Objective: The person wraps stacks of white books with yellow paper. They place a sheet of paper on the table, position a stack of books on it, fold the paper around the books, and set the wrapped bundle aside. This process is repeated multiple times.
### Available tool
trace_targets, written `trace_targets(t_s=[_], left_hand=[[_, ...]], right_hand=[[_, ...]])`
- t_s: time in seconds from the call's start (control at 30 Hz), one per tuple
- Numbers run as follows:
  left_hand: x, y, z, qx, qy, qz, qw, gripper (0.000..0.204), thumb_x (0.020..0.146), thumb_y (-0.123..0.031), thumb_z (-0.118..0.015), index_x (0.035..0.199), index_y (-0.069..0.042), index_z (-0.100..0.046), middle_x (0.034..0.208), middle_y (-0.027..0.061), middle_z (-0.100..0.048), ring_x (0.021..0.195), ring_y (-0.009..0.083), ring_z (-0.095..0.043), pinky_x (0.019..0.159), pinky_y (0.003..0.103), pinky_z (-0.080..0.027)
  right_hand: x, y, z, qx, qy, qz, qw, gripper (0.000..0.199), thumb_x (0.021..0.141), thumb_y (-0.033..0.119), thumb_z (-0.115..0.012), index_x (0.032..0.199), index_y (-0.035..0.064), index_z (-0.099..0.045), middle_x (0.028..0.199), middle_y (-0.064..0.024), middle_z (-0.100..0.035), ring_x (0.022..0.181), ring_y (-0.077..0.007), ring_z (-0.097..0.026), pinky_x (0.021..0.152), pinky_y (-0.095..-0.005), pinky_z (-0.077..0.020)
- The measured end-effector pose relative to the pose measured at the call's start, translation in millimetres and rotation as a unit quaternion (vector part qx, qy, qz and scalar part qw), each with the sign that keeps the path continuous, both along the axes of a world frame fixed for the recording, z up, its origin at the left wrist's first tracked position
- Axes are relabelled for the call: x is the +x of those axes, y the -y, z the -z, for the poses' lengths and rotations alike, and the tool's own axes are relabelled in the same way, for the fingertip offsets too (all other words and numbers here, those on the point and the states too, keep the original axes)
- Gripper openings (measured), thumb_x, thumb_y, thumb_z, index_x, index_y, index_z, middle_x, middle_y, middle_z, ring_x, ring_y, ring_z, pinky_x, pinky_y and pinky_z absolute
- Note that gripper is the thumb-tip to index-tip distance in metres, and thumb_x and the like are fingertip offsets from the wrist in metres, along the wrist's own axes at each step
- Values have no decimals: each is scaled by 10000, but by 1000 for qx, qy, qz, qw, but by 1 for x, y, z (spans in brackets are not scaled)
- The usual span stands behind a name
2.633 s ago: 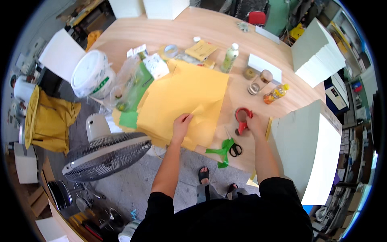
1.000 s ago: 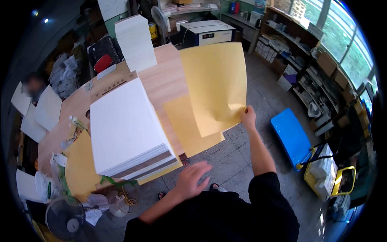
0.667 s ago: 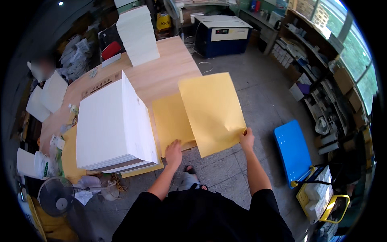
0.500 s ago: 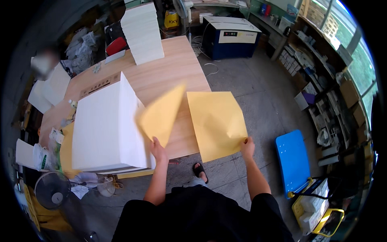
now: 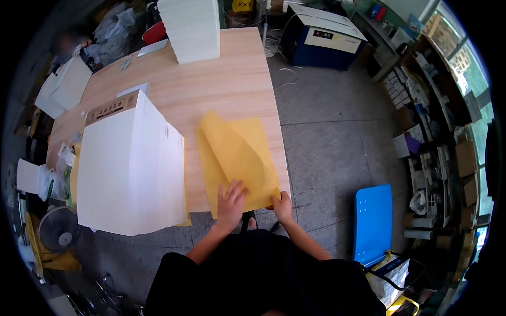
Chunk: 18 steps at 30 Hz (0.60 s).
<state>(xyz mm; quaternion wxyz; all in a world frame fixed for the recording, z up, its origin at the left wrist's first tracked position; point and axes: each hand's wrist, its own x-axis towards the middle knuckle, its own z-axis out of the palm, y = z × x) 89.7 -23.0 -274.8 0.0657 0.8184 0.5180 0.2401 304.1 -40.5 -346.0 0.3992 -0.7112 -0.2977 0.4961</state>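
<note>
Yellow paper sheets (image 5: 213,179) lie overlapping near the table's right edge, to the right of a tall white paper stack (image 5: 108,174). The upper yellow sheet (image 5: 232,147) is curled up along its left side and far corner. My left hand (image 5: 230,204) rests on the near part of the yellow paper, fingers stretched and apart. At the near right corner, my right hand (image 5: 282,206) pinches the edge of the yellow paper between thumb and fingers. How many sheets it pinches I cannot make out.
Another white stack (image 5: 192,31) stands at the table's (image 5: 247,68) far side. A person (image 5: 74,47) is at the far left beside more white paper (image 5: 66,87). A blue-and-white machine (image 5: 324,39), a blue folding seat (image 5: 373,221) and shelves (image 5: 427,100) stand to the right; a fan (image 5: 59,229) is at left.
Both yellow sheets, held apart in the air before, are now together on the table. My left hand has let go and lies on the paper; my right hand has moved left, still gripping.
</note>
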Motion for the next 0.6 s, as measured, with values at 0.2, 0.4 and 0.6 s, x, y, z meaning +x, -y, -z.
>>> trace_targets(t_s=[0.2, 0.4, 0.6], left_hand=[[-20, -64, -64, -80, 621, -194, 755, 325, 1044, -159, -415, 1321, -23, -515, 1286, 99, -593, 1210, 216, -558, 996, 337, -464], [1, -38, 13, -186, 756, -383, 496, 376, 1072, -263, -384, 1389, -64, -414, 1303, 82, -555, 1174, 225, -572, 949, 390, -514], [14, 6, 66, -222, 837, -383, 321, 362, 1062, -255, -403, 1392, -105, -406, 1329, 101, -546, 1218, 289, -555, 1007, 497, -489]], right_hand=[[25, -14, 2, -21, -158, -46, 986, 202, 928, 80, -589, 1060, -52, -512, 1030, -171, -632, 876, -275, -694, 686, -362, -635], [32, -26, 6, -77, -284, -30, 955, 264, 954, 61, -535, 1184, -43, -460, 1134, -178, -617, 983, -307, -673, 757, -381, -635], [42, -20, -1, -107, -280, -51, 953, 298, 968, 43, -486, 1251, -27, -424, 1209, -185, -578, 1022, -326, -660, 782, -406, -635]])
